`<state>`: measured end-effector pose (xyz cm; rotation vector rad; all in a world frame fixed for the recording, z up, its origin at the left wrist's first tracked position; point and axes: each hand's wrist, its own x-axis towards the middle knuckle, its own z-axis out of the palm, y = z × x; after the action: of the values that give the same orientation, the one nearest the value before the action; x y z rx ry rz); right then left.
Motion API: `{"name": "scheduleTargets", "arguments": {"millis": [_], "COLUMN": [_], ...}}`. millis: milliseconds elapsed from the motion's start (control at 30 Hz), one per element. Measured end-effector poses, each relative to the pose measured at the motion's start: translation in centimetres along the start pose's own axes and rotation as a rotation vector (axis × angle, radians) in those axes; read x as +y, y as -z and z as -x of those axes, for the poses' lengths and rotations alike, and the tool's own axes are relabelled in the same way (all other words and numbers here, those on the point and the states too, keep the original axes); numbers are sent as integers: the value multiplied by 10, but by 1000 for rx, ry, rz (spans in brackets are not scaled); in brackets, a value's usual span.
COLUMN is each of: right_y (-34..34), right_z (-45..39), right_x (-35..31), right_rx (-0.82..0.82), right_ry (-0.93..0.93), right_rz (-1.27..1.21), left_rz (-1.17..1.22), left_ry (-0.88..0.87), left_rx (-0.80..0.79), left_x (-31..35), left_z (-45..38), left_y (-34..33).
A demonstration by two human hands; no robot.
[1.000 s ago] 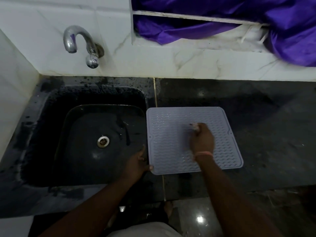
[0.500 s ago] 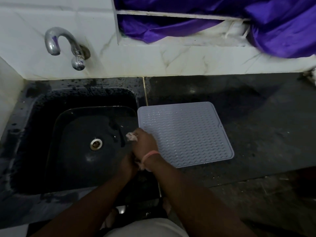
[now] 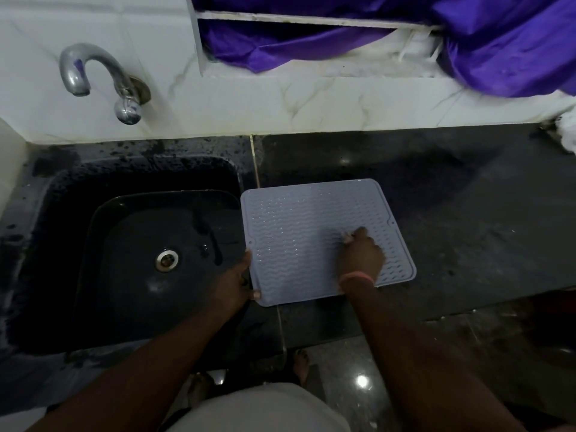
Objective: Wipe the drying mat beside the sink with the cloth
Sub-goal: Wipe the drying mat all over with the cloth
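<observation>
Drying mat (image 3: 299, 232) flat on our counter (image 3: 467, 213), long axis sink-to-right, slightly skewed — right hand (image 3: 361, 257) fingers bunched around cloth (image 3: 346, 234), left hand (image 3: 233, 282) pinching mat's near-left corner beside sink (image 3: 140, 244).

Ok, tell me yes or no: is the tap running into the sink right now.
No. The tap shows no stream below its spout, and the sink basin holds only scattered drops near the drain.
</observation>
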<state>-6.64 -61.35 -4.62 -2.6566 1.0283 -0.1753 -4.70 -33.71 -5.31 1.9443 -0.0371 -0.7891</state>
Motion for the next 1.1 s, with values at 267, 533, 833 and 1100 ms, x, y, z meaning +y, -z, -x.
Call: {"name": "scheduleTargets", "arguments": {"millis": [267, 533, 833, 1100], "right_y": [-26, 32, -5, -16], "right_z": [99, -24, 6, 98], "right_x": [-117, 53, 7, -88], "right_rx": [-433, 8, -56, -436], "right_ry": [386, -101, -18, 405], "right_rz": [-351, -293, 56, -325], "left_rz": [-312, -169, -275, -243], "left_ry": [-158, -47, -64, -68], "left_rx": [162, 29, 45, 107], "left_x": [6, -4, -6, -5], "left_z": [8, -4, -9, -9], "left_y": [-4, -1, -2, -2]}}
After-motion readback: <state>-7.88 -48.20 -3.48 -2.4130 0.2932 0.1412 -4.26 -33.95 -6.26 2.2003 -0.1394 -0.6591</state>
